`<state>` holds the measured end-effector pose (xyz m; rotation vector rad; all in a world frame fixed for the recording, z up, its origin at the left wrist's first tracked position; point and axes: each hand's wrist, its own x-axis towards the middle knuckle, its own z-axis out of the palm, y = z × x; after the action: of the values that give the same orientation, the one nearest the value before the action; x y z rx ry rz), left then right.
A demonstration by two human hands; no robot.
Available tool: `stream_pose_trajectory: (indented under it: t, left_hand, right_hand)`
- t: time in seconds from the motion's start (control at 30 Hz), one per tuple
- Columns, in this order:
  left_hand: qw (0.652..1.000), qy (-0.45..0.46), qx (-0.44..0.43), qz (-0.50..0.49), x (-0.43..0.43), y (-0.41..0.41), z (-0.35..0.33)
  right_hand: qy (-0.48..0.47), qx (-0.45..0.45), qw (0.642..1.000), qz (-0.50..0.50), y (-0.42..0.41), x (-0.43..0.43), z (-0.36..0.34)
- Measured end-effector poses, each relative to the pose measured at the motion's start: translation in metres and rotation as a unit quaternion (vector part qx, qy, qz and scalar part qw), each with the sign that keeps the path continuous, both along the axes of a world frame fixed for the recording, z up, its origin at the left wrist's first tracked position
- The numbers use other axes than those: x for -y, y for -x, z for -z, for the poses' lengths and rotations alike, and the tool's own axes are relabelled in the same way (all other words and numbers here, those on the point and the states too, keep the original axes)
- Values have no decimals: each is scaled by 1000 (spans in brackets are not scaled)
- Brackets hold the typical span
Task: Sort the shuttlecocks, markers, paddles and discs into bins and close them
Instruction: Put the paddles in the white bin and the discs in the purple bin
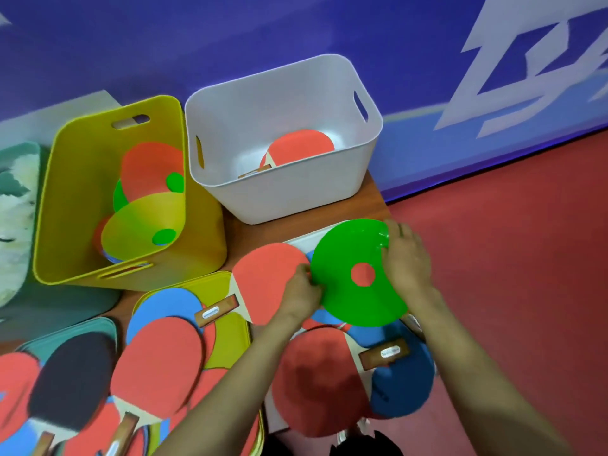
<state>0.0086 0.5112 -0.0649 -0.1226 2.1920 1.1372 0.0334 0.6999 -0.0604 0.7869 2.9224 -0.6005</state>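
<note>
Both hands grip the green disc (352,278), left hand (301,292) and right hand (408,258) pinching opposite edges, over the paddles (269,284) near the white bin (283,192).

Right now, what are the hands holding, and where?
A flat green plastic disc with a centre hole: left hand pinches its left rim, right hand grips its far right rim.

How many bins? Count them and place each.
3: teal bin at left edge, yellow bin beside it, white bin right of that. Others may sit off-frame.
</note>
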Motion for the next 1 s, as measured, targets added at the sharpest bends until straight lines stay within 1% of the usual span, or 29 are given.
stream_pose_trajectory:
  t: [0.1, 0.17, 0.2, 0.33, 0.43, 0.57, 0.6, 0.67, 0.73, 0.8, 0.9, 1.0]
  left_hand:
    - [995, -34, -1, -89, 2, -2, 0]
    - [990, -42, -26, -131, 8, -3, -5]
    - [987, -41, -45, -151, 12, -3, -9]
    - [965, -32, -144, -216, 32, -9, -31]
    - [948, -38, -200, -245, 45, -14, -49]
    - [923, 7, -284, -259, 66, -23, -69]
    - [915, 19, -309, -258, 73, -26, -73]
    - [899, 34, -352, -260, 89, -30, -83]
    - [880, 24, -385, -279, 106, -34, -99]
    - [860, 13, -406, -309, 125, -36, -119]
    - [832, 27, -410, -373, 159, -31, -141]
    - [821, 67, -393, -408, 195, -16, -156]
  right_hand:
    - [64, -96, 993, 9, 0, -2, 0]
    - [107, -156, 982, 8, 1, -2, -6]
    - [118, -173, 978, 6, 1, -1, -11]
    - [106, -195, 975, -26, 11, 11, -26]
    - [113, -208, 970, -63, 18, 31, -38]
    - [111, -209, 959, -155, 24, 58, -51]
    - [109, -218, 953, -179, 25, 62, -55]
    - [127, -268, 932, -210, 26, 71, -65]
    - [156, -328, 906, -219, 27, 80, -79]
    - [167, -366, 888, -222, 34, 92, -94]
    - [176, -399, 871, -227, 52, 114, -116]
    - [191, -426, 853, -232, 76, 144, -141]
